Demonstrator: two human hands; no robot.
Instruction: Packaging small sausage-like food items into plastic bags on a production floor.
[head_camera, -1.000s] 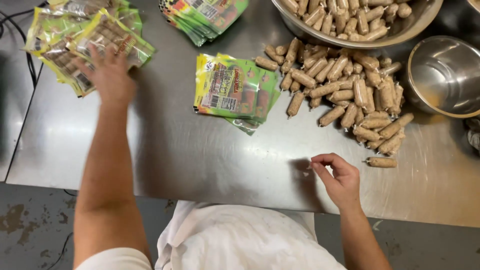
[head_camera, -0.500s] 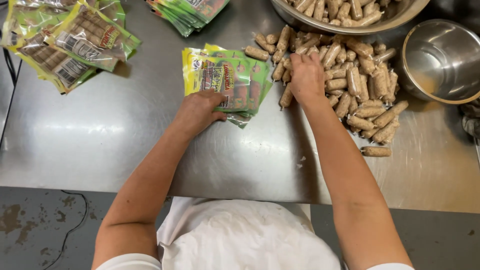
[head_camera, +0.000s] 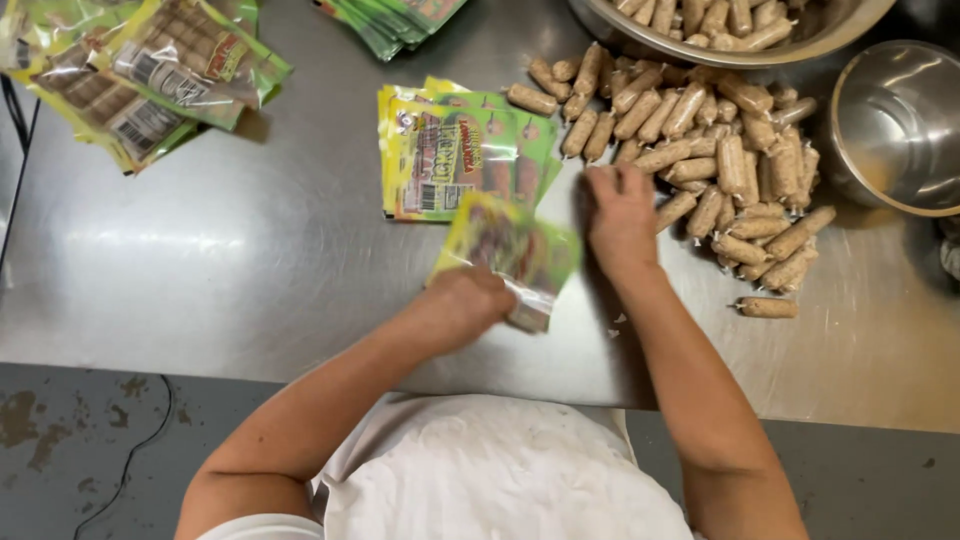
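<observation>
Left hand (head_camera: 462, 305) pinches one green-and-yellow pouch (head_camera: 510, 250), lifted and blurred over the steel table (head_camera: 250, 280); right hand (head_camera: 620, 215) lies palm down beside it, whether it grips anything I cannot tell. Just beyond: the flat stack of empty pouches (head_camera: 460, 150) and the loose pile of sausages (head_camera: 720, 170). Filled packs (head_camera: 140, 70) lie far left, a sausage-filled steel bowl (head_camera: 760, 45) up top, an empty steel bowl (head_camera: 900, 125) right.

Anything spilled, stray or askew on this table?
One sausage lies alone, apart from the heaped pile. Small white crumbs dot the steel table beside the right forearm. Otherwise nothing stands out.
</observation>
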